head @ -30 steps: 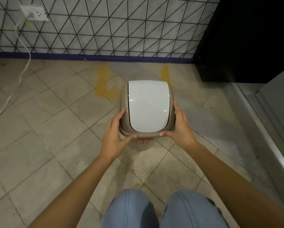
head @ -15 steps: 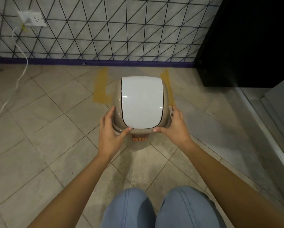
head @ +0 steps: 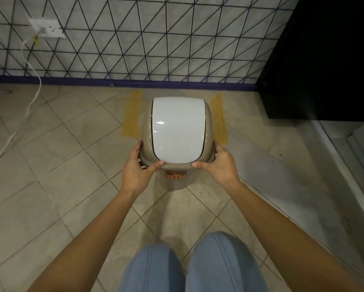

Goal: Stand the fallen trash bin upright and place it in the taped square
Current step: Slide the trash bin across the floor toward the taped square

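On the far left a white cable (head: 32,89) hangs from a wall socket (head: 46,28) and trails over the tiled floor (head: 50,165). Further right, the left hand (head: 137,171) grips the near-left rim of the trash bin (head: 177,131), thumb on the front edge. The bin stands upright, beige with a white swing lid (head: 177,129) and an orange label (head: 176,177) on its front. It sits between two yellow tape strips (head: 132,116), its base hidden, so whether it is fully inside the taped square cannot be told. The right hand (head: 221,165) clasps the near-right rim likewise. A black cabinet (head: 324,60) stands at the far right.
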A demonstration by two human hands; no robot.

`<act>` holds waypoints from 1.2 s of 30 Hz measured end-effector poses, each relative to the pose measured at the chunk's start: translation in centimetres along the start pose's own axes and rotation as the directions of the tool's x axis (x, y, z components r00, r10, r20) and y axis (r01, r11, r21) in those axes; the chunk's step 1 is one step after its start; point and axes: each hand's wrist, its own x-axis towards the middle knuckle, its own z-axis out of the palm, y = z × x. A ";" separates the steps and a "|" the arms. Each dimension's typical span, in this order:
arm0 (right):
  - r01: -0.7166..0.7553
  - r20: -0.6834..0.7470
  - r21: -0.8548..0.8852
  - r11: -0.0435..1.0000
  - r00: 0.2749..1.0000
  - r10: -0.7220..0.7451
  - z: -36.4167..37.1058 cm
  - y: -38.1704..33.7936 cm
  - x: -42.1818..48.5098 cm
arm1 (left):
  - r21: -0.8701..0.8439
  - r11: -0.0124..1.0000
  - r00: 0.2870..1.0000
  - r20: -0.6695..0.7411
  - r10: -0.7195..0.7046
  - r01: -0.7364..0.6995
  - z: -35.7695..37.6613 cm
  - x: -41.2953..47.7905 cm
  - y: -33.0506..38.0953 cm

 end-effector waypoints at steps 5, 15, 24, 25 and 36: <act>-0.005 0.033 -0.019 1.000 0.999 0.006 -0.3 -0.7 1.8 | 0.048 0.998 0.999 -0.040 -0.026 0.028 0.3 1.3 1.0; -0.019 0.054 -0.048 0.999 0.998 0.022 0.2 -1.6 5.8 | 0.056 0.998 0.998 -0.042 -0.041 0.043 0.3 5.5 1.3; 0.032 0.073 -0.099 0.995 0.997 -0.024 1.1 -2.8 8.7 | -0.001 1.000 1.000 -0.001 -0.027 0.027 0.2 9.2 1.4; 0.042 0.076 -0.117 0.992 0.997 -0.033 1.1 -2.9 8.8 | -0.004 1.000 1.000 0.008 -0.014 0.015 0.1 9.5 1.4; 0.064 0.110 -0.241 0.968 0.993 -0.038 0.6 -3.3 11.5 | -0.014 0.999 0.997 0.053 0.052 -0.051 0.0 12.8 1.7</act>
